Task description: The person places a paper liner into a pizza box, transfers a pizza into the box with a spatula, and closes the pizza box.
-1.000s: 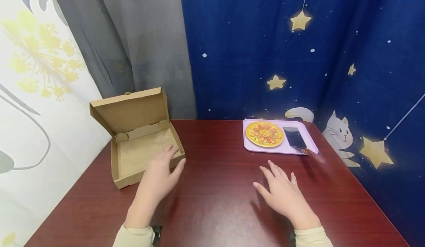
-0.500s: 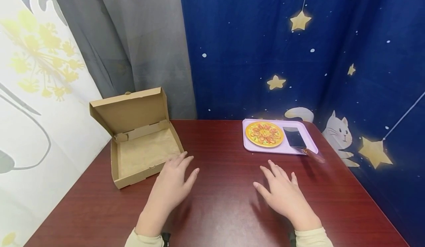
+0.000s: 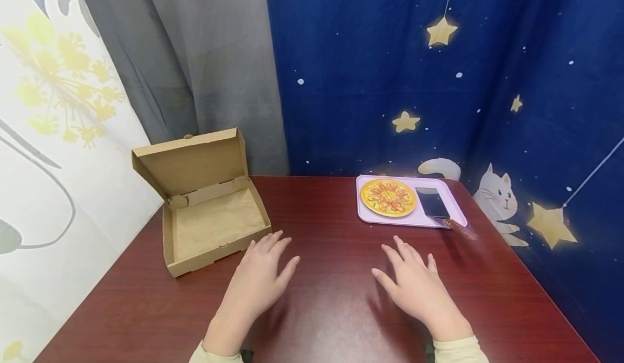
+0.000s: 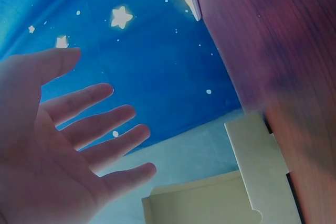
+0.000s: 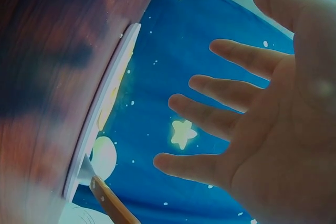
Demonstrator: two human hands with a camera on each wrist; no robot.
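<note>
Fingers spread and holding nothing, my left hand [image 3: 258, 279] is over the table just in front of the cardboard pizza box [image 3: 219, 244], whose lid stands raised. In the left wrist view the left hand [image 4: 79, 135] shows its bare palm, with the box [image 4: 262, 161] below right. My right hand [image 3: 414, 284] is also spread and holds nothing, nearer me than the lilac tray [image 3: 363, 216]. On that tray lie a round pizza [image 3: 388, 198] and a pizza server with a dark, shiny flat blade [image 3: 433, 203]. Its brown handle [image 5: 113, 203] sticks out past the tray edge in the right wrist view.
The dark red wooden table [image 3: 322, 298] reaches back to a grey curtain [image 3: 234, 70] and a blue starry curtain [image 3: 361, 81]. A white patterned curtain [image 3: 97, 189] hangs along the left side. The tray sits at the table's back right corner.
My left hand has drawn back from over the box's front right side, moving right and toward me. The right hand, box and tray have stayed put.
</note>
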